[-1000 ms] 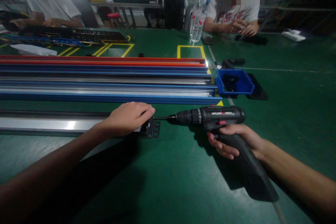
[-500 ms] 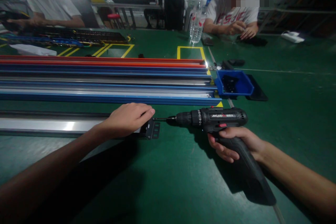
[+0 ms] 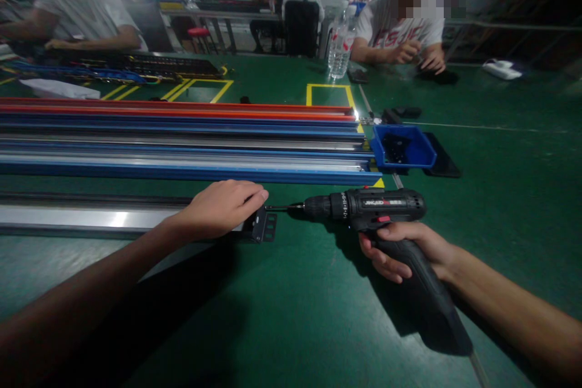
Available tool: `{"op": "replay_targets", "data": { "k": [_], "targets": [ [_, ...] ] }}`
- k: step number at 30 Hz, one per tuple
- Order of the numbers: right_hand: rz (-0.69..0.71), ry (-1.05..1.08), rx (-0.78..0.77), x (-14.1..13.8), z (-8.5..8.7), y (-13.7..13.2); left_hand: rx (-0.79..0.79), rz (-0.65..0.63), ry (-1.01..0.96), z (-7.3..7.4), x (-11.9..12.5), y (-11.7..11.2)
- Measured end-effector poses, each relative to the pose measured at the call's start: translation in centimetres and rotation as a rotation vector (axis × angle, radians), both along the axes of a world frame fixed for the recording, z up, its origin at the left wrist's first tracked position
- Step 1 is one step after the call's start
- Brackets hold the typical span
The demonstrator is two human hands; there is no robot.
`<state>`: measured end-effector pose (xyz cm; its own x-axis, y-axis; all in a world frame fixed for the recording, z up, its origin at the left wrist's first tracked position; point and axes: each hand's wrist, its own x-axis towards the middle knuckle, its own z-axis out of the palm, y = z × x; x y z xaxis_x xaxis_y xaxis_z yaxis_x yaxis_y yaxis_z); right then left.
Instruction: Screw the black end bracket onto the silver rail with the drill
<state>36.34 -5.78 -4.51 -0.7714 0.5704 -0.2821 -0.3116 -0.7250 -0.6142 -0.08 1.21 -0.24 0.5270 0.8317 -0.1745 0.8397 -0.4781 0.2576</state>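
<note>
My right hand [image 3: 400, 248] is wrapped around the handle of a black cordless drill [image 3: 386, 203], which lies level and points left. Its long thin bit [image 3: 284, 208] reaches the black end bracket [image 3: 268, 227] of a silver and black metal rail [image 3: 150, 216]. Over that rail's right end lies my left hand [image 3: 225, 209], closed around it, with the thumb by the bit's tip. The fingers on the far side are partly hidden. Whether a screw sits at the tip is too small to tell.
Behind the rail lie several long blue, silver and orange profiles [image 3: 191, 173]. A blue bin [image 3: 404, 160] with small black parts stands at their right end, by a dark flat object [image 3: 443, 157]. Plastic bottles [image 3: 339, 51] stand farther back, where co-workers sit across the green table [image 3: 309, 315].
My left hand stays on the rail end, and the drill keeps its place at the bracket, with hardly any shift. A co-worker at the far left has moved their arms.
</note>
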Motion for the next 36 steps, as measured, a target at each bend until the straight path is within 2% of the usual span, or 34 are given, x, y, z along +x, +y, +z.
{"op": "replay_targets", "data": {
  "k": [36],
  "targets": [
    [0.003, 0.027, -0.055, 0.31, -0.15, 0.29, 0.001, 0.006, -0.015, 0.23, 0.10, -0.10]
  ]
}}
